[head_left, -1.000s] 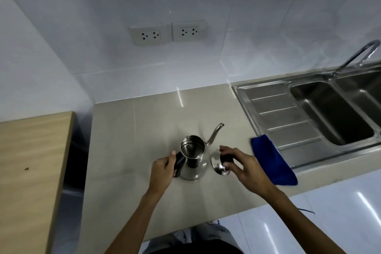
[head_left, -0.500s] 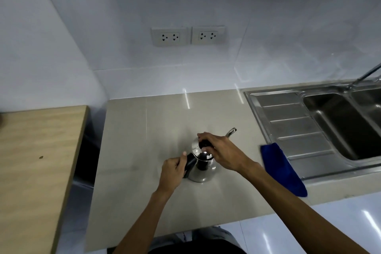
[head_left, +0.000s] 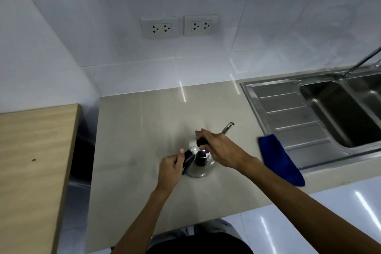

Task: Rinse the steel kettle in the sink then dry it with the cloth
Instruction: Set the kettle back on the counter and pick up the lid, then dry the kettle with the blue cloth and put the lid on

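At the far left a wooden board (head_left: 35, 161) lies beside the beige worktop (head_left: 134, 130). My left hand (head_left: 170, 170) comes next: its fingers (head_left: 181, 155) are curled tight around the black handle (head_left: 188, 161) of the steel kettle (head_left: 199, 166), thumb up along the top of the grip. The kettle stands upright on the worktop, near the middle, well apart from the sink. My right hand (head_left: 219, 148) reaches over it from the right, fingers pinched on the black knob (head_left: 202, 141) of the lid (head_left: 193, 146), which sits on the kettle's mouth; I cannot tell whether it is fully seated. The thin spout (head_left: 227, 127) sticks out past my right knuckles, pointing up and to the right. Further right, the blue cloth (head_left: 281, 160) lies flat, partly on the worktop and partly over the edge of the steel sink (head_left: 288, 113), touching its ribbed drainer. The sink's basin is beyond that, with the tap (head_left: 365, 61) at the far right edge.
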{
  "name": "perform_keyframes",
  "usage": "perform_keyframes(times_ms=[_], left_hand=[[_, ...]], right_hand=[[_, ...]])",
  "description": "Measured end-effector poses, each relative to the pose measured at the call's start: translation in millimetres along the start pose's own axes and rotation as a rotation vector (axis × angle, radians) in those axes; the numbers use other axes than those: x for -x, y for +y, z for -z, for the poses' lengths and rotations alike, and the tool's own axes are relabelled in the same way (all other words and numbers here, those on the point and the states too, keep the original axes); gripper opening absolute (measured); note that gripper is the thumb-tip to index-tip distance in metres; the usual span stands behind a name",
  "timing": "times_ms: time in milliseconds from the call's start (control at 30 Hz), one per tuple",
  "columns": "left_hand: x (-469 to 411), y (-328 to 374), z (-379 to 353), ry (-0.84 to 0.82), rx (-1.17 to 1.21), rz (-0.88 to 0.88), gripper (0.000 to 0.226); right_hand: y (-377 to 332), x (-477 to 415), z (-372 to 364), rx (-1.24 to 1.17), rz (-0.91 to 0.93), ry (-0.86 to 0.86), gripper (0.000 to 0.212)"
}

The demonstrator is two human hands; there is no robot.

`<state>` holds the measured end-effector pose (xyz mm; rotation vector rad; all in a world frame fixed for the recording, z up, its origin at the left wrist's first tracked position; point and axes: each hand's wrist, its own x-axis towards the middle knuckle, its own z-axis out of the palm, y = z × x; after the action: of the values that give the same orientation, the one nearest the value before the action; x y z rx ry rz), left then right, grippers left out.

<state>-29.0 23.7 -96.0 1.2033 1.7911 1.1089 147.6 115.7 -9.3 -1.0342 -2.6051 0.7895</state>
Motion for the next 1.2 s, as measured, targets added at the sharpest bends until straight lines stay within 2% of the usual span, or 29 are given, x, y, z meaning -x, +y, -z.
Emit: perform_keyframes(times_ms=[200,433,500,567,633,733,800,833,900,967,1033,1100,1200], left_hand=[[-1,1,0,-0.006,-0.011,0.015,0.074],[5,3,-6,0.029,0.052,0.065,0.075],[11,8,-11,0.041,0.104,0.111,0.076],[13,10,-13,0.051,0.107,0.136,0.074],[15,14,-9,0.044,0.045,0.112,0.068],[11,26,3,0.105,-0.133,0.025,0.058],[0,35,8,0.144,-0.186,-0.063,0.048],[-8,40,11,0.118,-0.190,-0.117,0.045],[-25,47,11,-0.019,-0.229,-0.233,0.050],[-39,54,8,-0.159,-0.287,-0.340,0.056],[-50,61,5,-0.261,-0.339,-0.446,0.056],[-58,63,1,-0.322,-0.366,-0.510,0.052],[-65,60,-2,-0.353,-0.381,-0.543,0.047]], right_hand=[[6,-3,-4,-0.084,-0.055,0.002,0.016],[12,-14,1,-0.136,-0.046,-0.103,0.022],[10,-18,5,-0.091,0.001,-0.112,0.030],[10,-12,9,0.005,0.013,-0.008,0.043],[20,8,7,0.001,-0.089,0.203,0.046],[61,56,-3,-0.037,-0.370,0.500,0.034],[100,95,-12,0.020,-0.622,0.544,0.031],[119,113,-17,0.082,-0.721,0.505,0.036],[153,143,-28,0.224,-0.866,0.321,0.052],[177,159,-36,0.263,-0.942,0.133,0.070],[193,165,-43,0.248,-0.958,0.036,0.080],[202,165,-48,0.248,-0.965,0.009,0.078],[206,165,-55,0.340,-0.981,0.059,0.064]])
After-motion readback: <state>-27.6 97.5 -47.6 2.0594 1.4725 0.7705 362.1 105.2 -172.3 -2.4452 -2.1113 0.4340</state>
